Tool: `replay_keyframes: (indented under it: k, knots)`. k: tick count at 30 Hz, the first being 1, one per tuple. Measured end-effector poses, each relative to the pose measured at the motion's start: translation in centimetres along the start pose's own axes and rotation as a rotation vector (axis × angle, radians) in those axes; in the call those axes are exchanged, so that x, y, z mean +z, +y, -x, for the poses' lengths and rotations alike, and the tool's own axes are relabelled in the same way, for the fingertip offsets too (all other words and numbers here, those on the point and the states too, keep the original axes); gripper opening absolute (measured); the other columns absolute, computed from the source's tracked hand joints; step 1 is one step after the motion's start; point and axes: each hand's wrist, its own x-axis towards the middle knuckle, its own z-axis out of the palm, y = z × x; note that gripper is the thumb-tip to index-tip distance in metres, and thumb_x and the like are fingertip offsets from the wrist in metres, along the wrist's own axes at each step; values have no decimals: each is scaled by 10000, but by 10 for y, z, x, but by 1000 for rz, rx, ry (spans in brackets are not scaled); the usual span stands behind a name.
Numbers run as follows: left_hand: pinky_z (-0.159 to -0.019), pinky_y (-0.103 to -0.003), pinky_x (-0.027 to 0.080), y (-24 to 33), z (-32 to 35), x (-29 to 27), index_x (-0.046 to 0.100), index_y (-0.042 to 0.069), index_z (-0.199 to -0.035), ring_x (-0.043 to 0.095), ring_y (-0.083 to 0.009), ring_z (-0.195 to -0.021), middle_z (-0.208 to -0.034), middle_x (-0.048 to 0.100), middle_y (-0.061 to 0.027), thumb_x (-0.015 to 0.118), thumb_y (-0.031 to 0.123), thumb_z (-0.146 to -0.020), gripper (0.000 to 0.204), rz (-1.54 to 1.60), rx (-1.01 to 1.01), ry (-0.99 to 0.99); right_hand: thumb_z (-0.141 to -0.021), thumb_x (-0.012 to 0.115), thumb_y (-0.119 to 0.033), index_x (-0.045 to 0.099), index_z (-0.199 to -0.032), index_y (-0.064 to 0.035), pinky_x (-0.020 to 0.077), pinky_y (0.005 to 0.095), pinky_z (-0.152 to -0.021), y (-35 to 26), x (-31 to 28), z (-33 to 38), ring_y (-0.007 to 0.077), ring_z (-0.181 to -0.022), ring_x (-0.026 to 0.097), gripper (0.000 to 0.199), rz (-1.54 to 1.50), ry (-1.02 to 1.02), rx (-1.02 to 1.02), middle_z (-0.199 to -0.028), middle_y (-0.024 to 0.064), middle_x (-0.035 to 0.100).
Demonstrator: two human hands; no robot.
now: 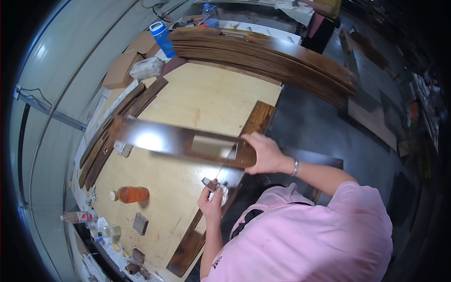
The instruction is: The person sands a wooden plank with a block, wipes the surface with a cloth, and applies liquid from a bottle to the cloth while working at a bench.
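My right hand [265,152] is closed around the near end of a dark brown, glossy wooden board [174,136] with a rectangular cutout. The board is raised above the table and stretches leftward, its far end slightly blurred. Below it, my left hand [211,201] pinches a small greyish-brown block [209,184], and a crumpled white cloth or paper [222,193] shows by the same fingers. A second brown board [190,249], also with an opening, lies along the table's near edge, partly hidden by my left forearm and the raised board.
The pale wooden tabletop [188,103] carries a bottle of orange liquid [133,194] and a grey block [140,223]. Stacked brown boards [263,58] rest at the far side; more strips [141,101] lie left. A blue bottle [162,40] stands behind. Another person [324,14] is beyond.
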Motion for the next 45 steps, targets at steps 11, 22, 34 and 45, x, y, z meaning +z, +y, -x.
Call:
replay_keyframes:
  k: [11,22,34,45]
  knots:
    - [-592,-328,461,-55,-31,2,633,13,-790,554,-146,-626,-698,616,-86,761,152,-787,189,-593,107,270,-578,819,-428,588,-1273,78,497,397,-991,56,-174,-172,365,-1129,632,890,181,-66,217,-1216,259,643]
    - [-559,-354,438,-38,-32,20,634,29,-768,535,-238,-565,-662,569,-112,774,156,-754,190,-723,307,303,-573,811,-422,665,-1134,94,529,378,-859,126,-233,-301,341,-965,686,776,368,3,136,-1031,259,701]
    - [-556,-358,438,-37,-32,22,634,30,-761,547,-257,-576,-674,566,-109,775,168,-744,199,-769,367,310,-591,802,-430,667,-1135,46,504,392,-886,178,-214,-326,331,-994,672,736,304,-70,211,-1053,242,700]
    - [-627,-386,478,-29,-34,23,663,26,-799,586,-286,-647,-739,616,-135,760,207,-770,208,-767,205,332,-820,716,-130,661,-1116,51,526,331,-887,78,-133,-287,209,-951,684,351,15,-51,-264,-999,131,707]
